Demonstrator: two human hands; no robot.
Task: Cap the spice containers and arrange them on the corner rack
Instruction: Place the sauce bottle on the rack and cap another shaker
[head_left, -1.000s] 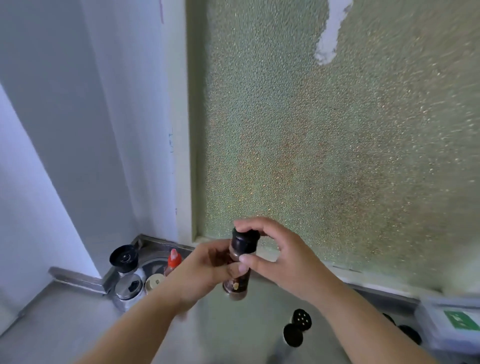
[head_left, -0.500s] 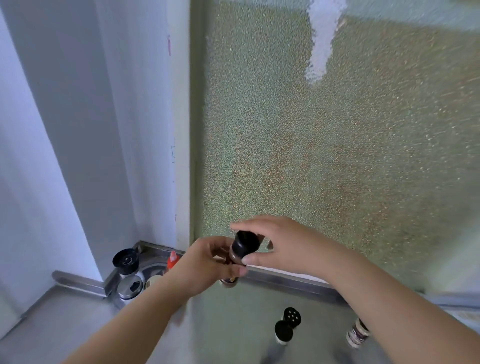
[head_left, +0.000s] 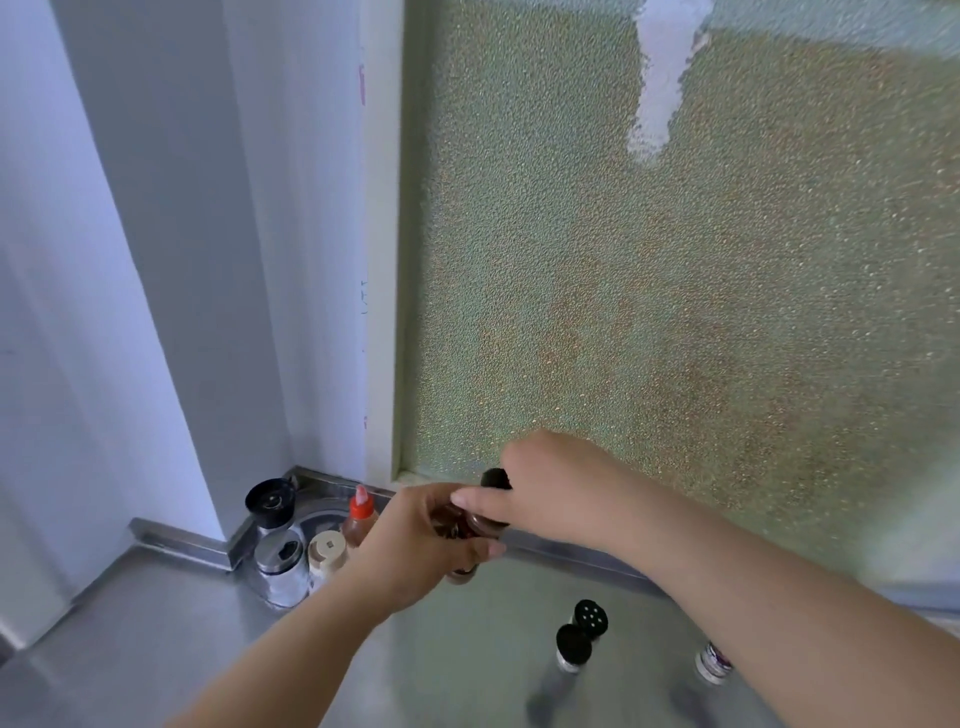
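Note:
My left hand grips a small brown spice jar by its body, held tilted above the steel counter. My right hand curls over the jar's black cap, thumb against its side. The corner rack sits at the back left where the walls meet. In it stand a black-lidded grinder, a glass shaker with a chrome top, a beige-capped jar and a red-capped bottle.
Two black-capped shakers stand on the steel counter below my right forearm; one cap has shaker holes. A white labelled jar peeks out under that forearm. A textured green window pane rises behind.
Both hands and the jar have drifted slightly lower and left toward the rack. My right hand has turned further over the cap, covering more of it. The camera has tilted, showing more counter.

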